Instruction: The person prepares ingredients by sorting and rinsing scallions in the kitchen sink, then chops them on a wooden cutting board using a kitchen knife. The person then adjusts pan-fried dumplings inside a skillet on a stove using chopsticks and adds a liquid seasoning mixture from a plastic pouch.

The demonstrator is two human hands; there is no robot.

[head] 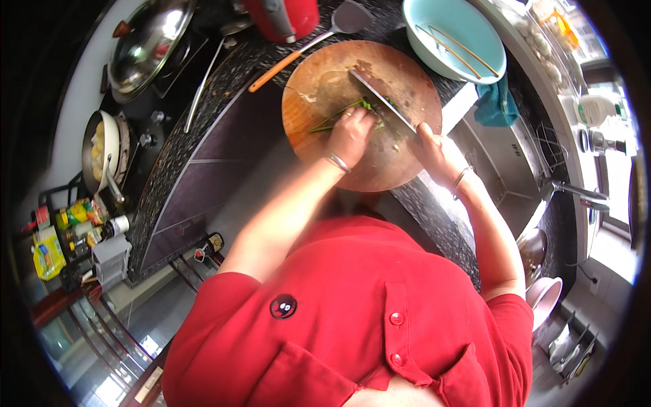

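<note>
On the round wooden chopping board (325, 66), my left hand (352, 136) presses down on a small bunch of thin green stalks (325, 123), its fingers curled over their right end. My right hand (436, 152) grips the handle of a kitchen knife (381, 97), whose blade runs up and to the left just beyond my left fingertips. The knife is seen nearly from its spine, and the handle is mostly hidden in my hand. Small green cut pieces lie by the blade.
A spatula (318, 39) touches the board's upper left. Beyond the board stand a red container (305, 18) and a light blue basin (424, 46) holding chopsticks. A sink (496, 152) lies right; a pan (113, 145) sits on the stove at left.
</note>
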